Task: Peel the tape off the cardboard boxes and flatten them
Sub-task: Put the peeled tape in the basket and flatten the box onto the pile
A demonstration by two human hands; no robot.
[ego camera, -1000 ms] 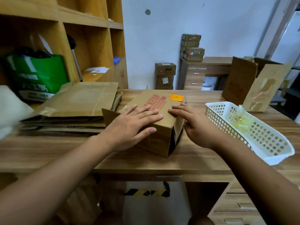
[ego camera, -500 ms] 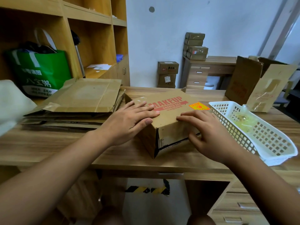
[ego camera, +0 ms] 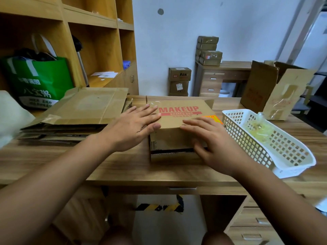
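Two hands press on one box. The wooden surface [ego camera: 123,167] carries a stack of flattened cardboard [ego camera: 88,106] at left and the unflattened "MAKEUP" box [ego camera: 169,138] at centre, just beside a white basket [ego camera: 251,142]. The left hand [ego camera: 131,129] lies flat on the top. The right hand [ego camera: 217,147] spreads over its near edge, and neither grip encloses anything. Risk: if tape yet holds the seams, pressing would crumple the panels rather than fold them.

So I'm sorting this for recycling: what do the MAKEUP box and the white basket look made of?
MAKEUP box: brown corrugated cardboard, matte, red print; a layered edge shows at its near end. White basket: probably moulded plastic, smooth, slightly glossy, with a regular grid of square holes. The crumpled tape inside looks like clear, shiny, yellowish film.
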